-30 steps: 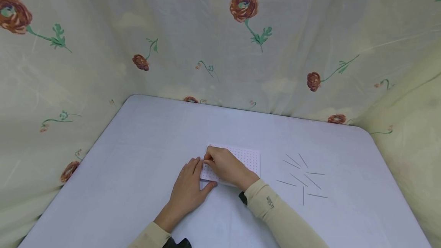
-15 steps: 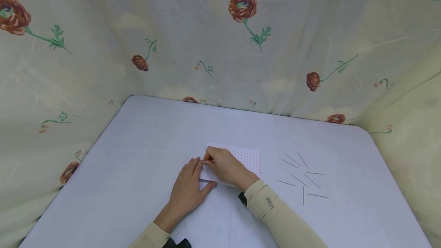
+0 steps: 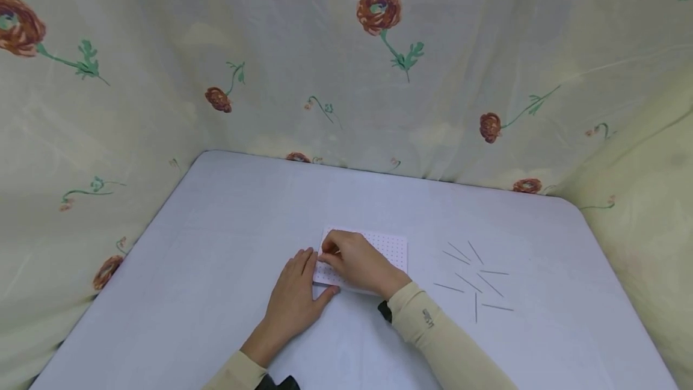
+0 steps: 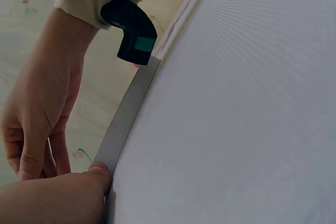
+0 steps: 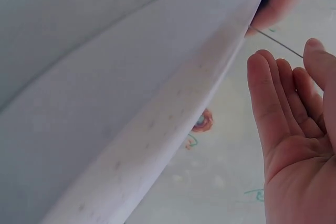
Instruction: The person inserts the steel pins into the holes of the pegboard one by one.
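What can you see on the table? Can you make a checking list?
Surface: pale table.
Job's things: white dotted board; thin pin at the right hand.
Clutter: loose pins lie scattered right of the board.
Hands: left hand rests flat beside the board, fingers on its edge; right hand pinches the pin over the board.
Cables: nothing seen.
Surroundings: flowered curtain hangs around the table.

Pale lavender table (image 3: 216, 221), cream floral curtain (image 3: 325, 65) draped around three sides, soft even light
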Available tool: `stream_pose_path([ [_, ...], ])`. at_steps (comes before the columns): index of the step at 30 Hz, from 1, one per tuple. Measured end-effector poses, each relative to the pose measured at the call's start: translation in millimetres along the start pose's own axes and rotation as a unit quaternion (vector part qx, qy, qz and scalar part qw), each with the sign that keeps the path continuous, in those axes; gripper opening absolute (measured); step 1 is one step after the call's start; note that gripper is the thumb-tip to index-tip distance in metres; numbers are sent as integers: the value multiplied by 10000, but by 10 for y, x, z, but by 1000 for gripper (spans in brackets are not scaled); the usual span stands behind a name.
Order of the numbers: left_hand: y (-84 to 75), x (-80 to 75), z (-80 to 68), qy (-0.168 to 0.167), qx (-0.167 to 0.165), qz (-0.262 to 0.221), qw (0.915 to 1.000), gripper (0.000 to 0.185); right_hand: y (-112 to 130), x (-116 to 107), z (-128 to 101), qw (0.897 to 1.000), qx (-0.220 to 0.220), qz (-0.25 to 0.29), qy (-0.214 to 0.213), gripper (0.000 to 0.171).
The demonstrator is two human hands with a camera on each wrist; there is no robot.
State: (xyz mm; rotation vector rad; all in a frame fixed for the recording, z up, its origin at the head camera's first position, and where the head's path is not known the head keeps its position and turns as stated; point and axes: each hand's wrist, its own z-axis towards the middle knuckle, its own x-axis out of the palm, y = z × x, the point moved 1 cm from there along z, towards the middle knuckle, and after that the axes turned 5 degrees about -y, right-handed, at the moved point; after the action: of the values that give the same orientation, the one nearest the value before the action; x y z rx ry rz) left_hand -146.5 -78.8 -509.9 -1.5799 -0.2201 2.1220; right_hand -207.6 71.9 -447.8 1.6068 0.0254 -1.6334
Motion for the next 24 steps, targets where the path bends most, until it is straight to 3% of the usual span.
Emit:
stream_pose_path([
  [8, -20, -18, -1, 87, -66, 67, 9999, 80, -70, -104, -87, 9998, 118, 157, -34, 28],
  [18, -22, -35, 12, 237, -284, 124, 9992, 81, -158, -270, -243, 9993, 123, 28, -358, 28],
  [24, -60, -24, 6, 247, -270, 17, 9993, 81, -248, -374, -434, 9978, 346, -136, -546, 27],
])
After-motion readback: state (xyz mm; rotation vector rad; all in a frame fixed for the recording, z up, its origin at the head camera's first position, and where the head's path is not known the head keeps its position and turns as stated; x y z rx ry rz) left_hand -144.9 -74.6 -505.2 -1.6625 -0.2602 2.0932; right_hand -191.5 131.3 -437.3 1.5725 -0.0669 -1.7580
